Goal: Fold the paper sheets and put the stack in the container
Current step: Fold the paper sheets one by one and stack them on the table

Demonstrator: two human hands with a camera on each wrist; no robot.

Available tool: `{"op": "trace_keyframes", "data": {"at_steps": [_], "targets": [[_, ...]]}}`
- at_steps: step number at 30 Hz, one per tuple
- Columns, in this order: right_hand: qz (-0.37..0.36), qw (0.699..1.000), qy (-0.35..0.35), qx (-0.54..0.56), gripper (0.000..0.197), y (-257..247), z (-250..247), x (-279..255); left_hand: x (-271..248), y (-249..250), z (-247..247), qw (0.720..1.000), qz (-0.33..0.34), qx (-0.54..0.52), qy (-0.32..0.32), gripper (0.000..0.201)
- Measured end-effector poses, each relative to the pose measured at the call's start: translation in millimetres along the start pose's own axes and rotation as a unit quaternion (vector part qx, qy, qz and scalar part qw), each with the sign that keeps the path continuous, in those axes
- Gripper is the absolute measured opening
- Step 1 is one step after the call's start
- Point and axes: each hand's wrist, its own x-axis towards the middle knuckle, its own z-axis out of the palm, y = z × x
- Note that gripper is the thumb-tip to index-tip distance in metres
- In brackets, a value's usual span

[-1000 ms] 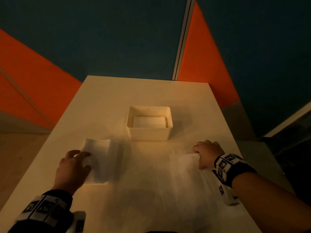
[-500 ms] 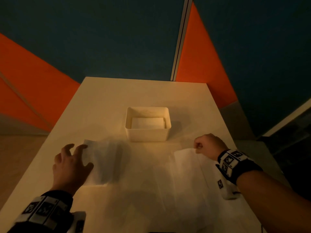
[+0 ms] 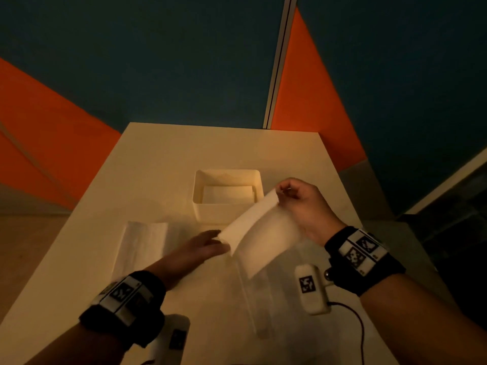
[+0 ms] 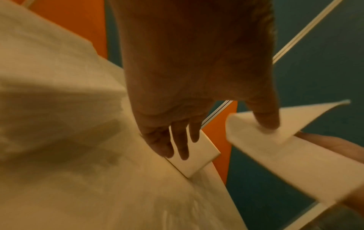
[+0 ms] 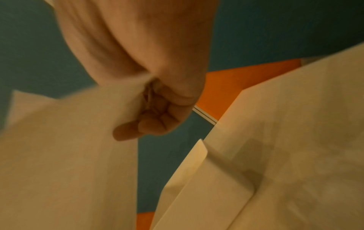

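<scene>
Right hand point(image 3: 303, 206) pinching lifted paper sheet point(image 3: 259, 233) corner, left hand point(image 3: 203, 246) thumb gripping its opposite edge, above table point(image 3: 163, 164)

Obstacles: container point(image 3: 228, 212) at centre-far of surface point(image 3: 163, 159); folded paper point(image 3: 142, 243) left; lifted sheet point(image 3: 258, 233) just near container. Open surface far, beyond container.
</scene>
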Motion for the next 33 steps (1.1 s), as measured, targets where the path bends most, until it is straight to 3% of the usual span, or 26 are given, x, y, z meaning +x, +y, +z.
{"op": "trace_keyframes", "data": {"at_steps": [3, 9, 12, 17, 20, 24, 28, 31, 33], "targets": [[0.031, 0.997, 0.017, 0.066, 0.014, 0.5, 8.9, -5.2, 2.5, 3.9, 9.6, 0.993, 0.056, -0.056, -0.092, 0.089], [0.039, 0.988, -0.020, 0.146, 0.024, 12.9, 5.9, -15.6, 4.5, 12.0, 0.8, 0.949, 0.107, -0.287, -0.071, 0.085], [0.080, 0.980, -0.026, 0.181, 0.025, 17.6, 4.7, -18.5, 3.2, 16.8, -6.4, 0.947, 0.130, -0.287, -0.064, 0.079], [0.111, 0.980, -0.055, 0.159, 0.029, 18.6, 3.7, -22.0, 1.9, 23.1, -7.5, 0.956, 0.142, -0.256, -0.022, 0.031], [0.103, 0.984, -0.058, 0.137, 0.044, 16.9, 1.7, -24.8, 0.3, 25.9, -9.3, 0.962, 0.130, -0.238, -0.017, 0.017], [0.133, 0.961, -0.103, 0.221, 0.046, 12.4, -5.5, -29.3, -5.4, 27.7, -16.6, 0.961, 0.112, -0.252, -0.023, 0.036], [0.103, 0.977, -0.131, 0.133, 0.016, 11.4, -2.4, -30.7, -13.0, 28.2, -17.3, 0.965, 0.123, -0.229, -0.036, 0.045], [0.068, 0.978, -0.184, 0.063, 0.053, 11.5, 1.2, -29.8, -17.6, 28.1, -18.4, 0.966, 0.118, -0.218, -0.068, 0.044], [0.062, 0.969, -0.238, 0.022, 0.063, 9.6, 6.5, -28.7, -19.2, 27.4, -15.2, 0.973, 0.107, -0.178, -0.101, 0.046]]}}
